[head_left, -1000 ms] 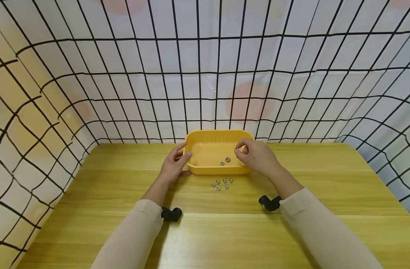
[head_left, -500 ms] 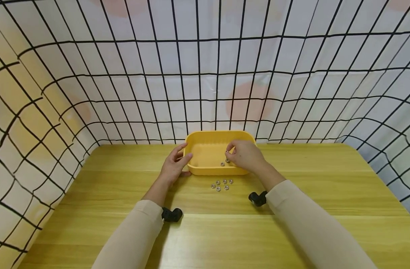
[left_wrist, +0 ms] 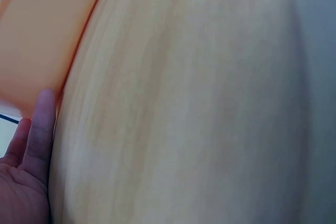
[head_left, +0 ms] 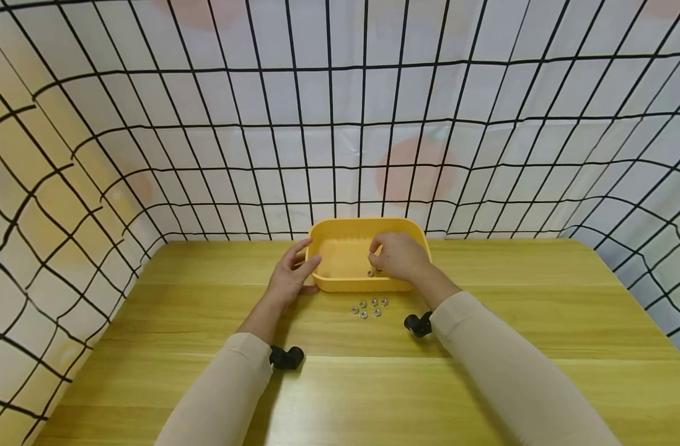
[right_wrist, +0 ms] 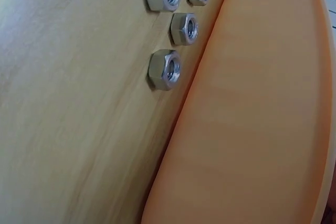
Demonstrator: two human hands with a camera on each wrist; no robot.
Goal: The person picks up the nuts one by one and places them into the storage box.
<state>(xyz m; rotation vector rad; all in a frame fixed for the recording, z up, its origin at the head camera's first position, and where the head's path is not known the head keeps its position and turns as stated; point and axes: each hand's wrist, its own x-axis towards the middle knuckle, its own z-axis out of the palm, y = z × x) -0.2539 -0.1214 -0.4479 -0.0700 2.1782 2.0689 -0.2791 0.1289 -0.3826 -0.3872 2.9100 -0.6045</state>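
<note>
A yellow plastic tray (head_left: 345,285) stands near the back of the wooden table. My left hand (head_left: 286,279) grips its left end, thumb over the rim and fingers along the outside wall. In the left wrist view, straight fingers (left_wrist: 41,135) lie against the tray's wall. My right hand (head_left: 398,257) reaches over the tray's right half, thumb and forefinger pinching a small metal nut (head_left: 372,254) that is mostly hidden by the fingertips. Just below them a hex nut (head_left: 370,273) lies on the tray floor, with another partly covered by the hand.
Several loose hex nuts (head_left: 364,314) lie on the table (head_left: 351,390) in front of the tray; the right wrist view shows some of them, such as one nut (right_wrist: 164,70), close to its wall. Behind the tray rises a black wire grid (head_left: 348,167) over a pale curtain.
My right hand has moved left and slightly down inside the tray, carrying the nut toward the ones lying there. The left hand has stayed on the tray's left end.
</note>
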